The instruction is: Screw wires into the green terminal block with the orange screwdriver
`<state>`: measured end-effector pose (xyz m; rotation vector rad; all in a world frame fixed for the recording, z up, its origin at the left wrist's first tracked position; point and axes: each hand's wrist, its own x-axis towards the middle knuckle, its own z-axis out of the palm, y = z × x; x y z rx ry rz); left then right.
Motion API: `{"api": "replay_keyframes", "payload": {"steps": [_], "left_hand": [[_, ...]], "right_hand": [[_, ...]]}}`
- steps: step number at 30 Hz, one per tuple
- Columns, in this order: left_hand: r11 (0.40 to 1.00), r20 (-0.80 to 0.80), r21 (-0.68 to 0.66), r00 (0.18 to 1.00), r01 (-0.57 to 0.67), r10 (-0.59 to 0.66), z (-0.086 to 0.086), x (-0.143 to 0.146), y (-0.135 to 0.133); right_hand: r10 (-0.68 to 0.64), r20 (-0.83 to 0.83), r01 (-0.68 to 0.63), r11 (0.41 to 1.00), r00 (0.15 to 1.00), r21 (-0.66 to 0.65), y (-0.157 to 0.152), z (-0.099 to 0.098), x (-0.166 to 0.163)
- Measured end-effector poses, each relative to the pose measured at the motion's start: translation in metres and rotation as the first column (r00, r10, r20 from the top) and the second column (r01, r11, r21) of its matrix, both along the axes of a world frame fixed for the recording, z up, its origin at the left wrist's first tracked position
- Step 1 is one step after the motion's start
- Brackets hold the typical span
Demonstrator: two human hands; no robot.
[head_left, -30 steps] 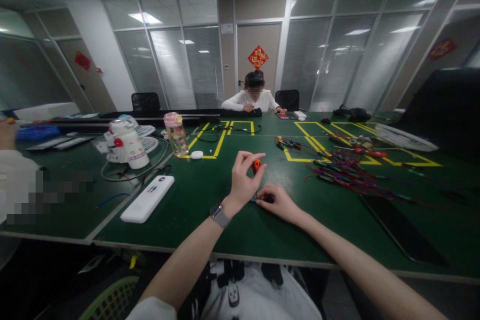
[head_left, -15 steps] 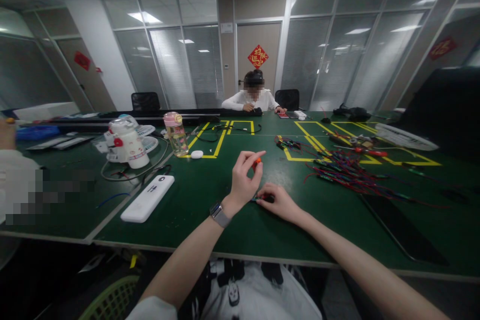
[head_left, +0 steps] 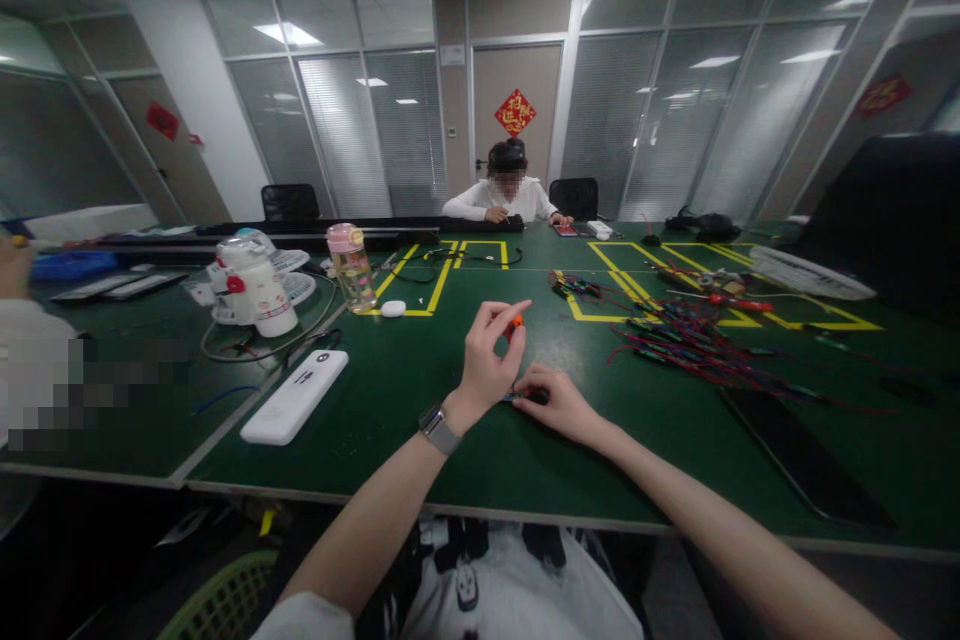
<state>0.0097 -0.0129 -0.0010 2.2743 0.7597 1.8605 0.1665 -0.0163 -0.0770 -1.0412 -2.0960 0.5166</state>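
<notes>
My left hand (head_left: pixel 486 357), with a watch on the wrist, is raised over the green table (head_left: pixel 420 420) and pinches the orange top of a small tool (head_left: pixel 513 325) between thumb and fingers. My right hand (head_left: pixel 559 401) rests on the table just right of it, fingers closed on a small dark and red part (head_left: pixel 525 394) held against the table. The tool's lower end points down at that part.
A pile of red, blue and green wires (head_left: pixel 690 340) lies to the right, with a dark tablet (head_left: pixel 802 455) nearer me. A white power strip (head_left: pixel 295 397), a pink-capped bottle (head_left: pixel 351 267) and a white fan (head_left: pixel 255 285) stand left. A person in white (head_left: pixel 508 195) sits opposite.
My left fingers have shifted round the orange tool top, with the forefinger now stretched over it. Both hands stay in the same place.
</notes>
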Motion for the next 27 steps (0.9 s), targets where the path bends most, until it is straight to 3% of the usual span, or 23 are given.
{"api": "replay_keyframes", "payload": {"steps": [16,27], "left_hand": [[0.997,0.007,-0.032,0.998,0.064,-0.064,-0.0007,-0.0018,0.0012],[0.999,0.013,0.034,1.000,0.003,-0.003,0.0011,0.0009,-0.0002]], "right_hand": [[0.006,0.015,-0.006,1.000,1.000,-0.012,-0.0012,0.0027,-0.0005],[0.003,0.008,-0.003,0.999,1.000,-0.039,-0.0007,0.0027,0.0009]]}}
